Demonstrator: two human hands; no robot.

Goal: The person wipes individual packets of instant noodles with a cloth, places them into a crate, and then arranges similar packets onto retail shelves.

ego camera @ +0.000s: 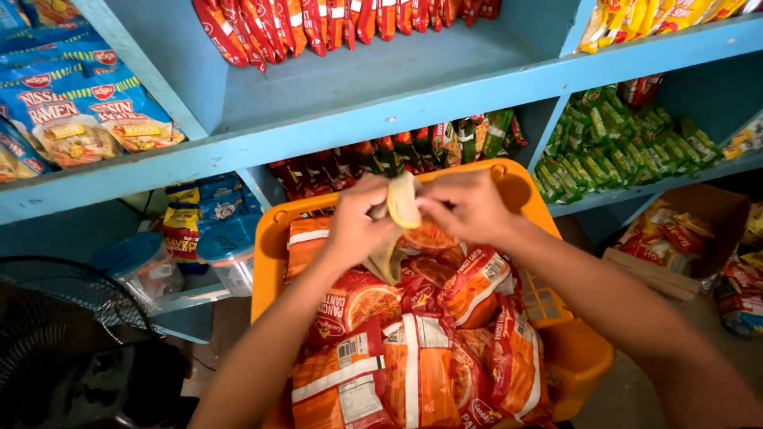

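Observation:
An orange plastic basket (274, 238) sits in front of me, heaped with several orange and red noodle packets (413, 349). My left hand (358, 226) and my right hand (469, 206) meet over the basket's far end. Together they pinch a crumpled yellow-beige wrapper (401, 202), which hangs down between my hands above the packets. My left hand grips its lower part and my right hand grips its upper edge.
Blue shelves (358, 119) rise behind the basket, with red packets (318, 24) above, blue noodle packets (87, 119) at left and green packets (620, 143) at right. A cardboard box (675, 270) of snacks stands at right. Clear lidded jars (230, 254) and a black fan (56, 318) are at left.

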